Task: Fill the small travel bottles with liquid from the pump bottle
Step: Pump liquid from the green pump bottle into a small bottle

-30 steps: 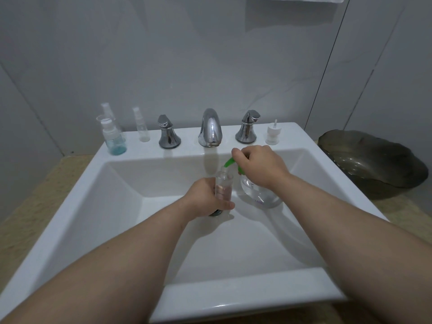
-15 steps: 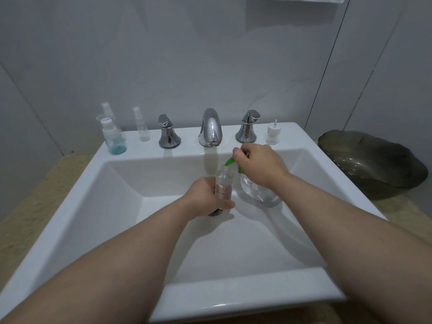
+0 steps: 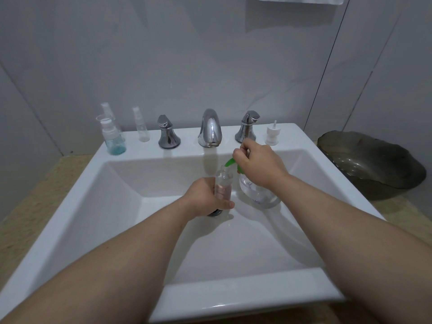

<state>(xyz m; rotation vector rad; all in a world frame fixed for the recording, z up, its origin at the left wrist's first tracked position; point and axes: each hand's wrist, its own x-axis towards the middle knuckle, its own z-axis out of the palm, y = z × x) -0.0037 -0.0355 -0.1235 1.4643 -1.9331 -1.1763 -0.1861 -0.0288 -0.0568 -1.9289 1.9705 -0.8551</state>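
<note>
**A:** How are the arms lying?

**B:** Both forearms are reaching forward over the white sink point(image 3: 257, 298) and meeting above its basin. The left hand point(image 3: 203, 197) is gripping a small travel bottle point(image 3: 223, 185) upright, with the fingers wrapping round its lower half and the thumb showing in front. The right hand point(image 3: 259, 167) is arching down from above, its fingers curling closed on the green pump head point(image 3: 230, 162) of the pump bottle point(image 3: 257, 195).

**A:** Where are the two bottles meeting?

**B:** The green spout is pointing left and down, with its tip sitting right at the travel bottle's open neck. The travel bottle is looking pinkish in its lower part. I cannot tell whether anything is flowing. The pump bottle's round clear body is standing on the basin floor just right of the travel bottle, and the right wrist is hiding part of it.

**A:** What else is standing around?

**B:** A dark scalloped bowl point(image 3: 371, 160) is sitting on the beige surface point(image 3: 35, 183) right of the sink. On the back ledge a chrome faucet point(image 3: 209, 128) is standing between a left handle point(image 3: 168, 133) and a right handle point(image 3: 247, 127). At the ledge's left end a spray bottle with blue liquid point(image 3: 113, 139) is standing in front of a taller clear bottle point(image 3: 105, 111), with a slim clear spray bottle point(image 3: 141, 126) beside them. A white pump cap point(image 3: 272, 134) is standing alone at the right end, just behind the right hand. The drain point(image 3: 215, 212) is peeking out under the left hand.
</note>
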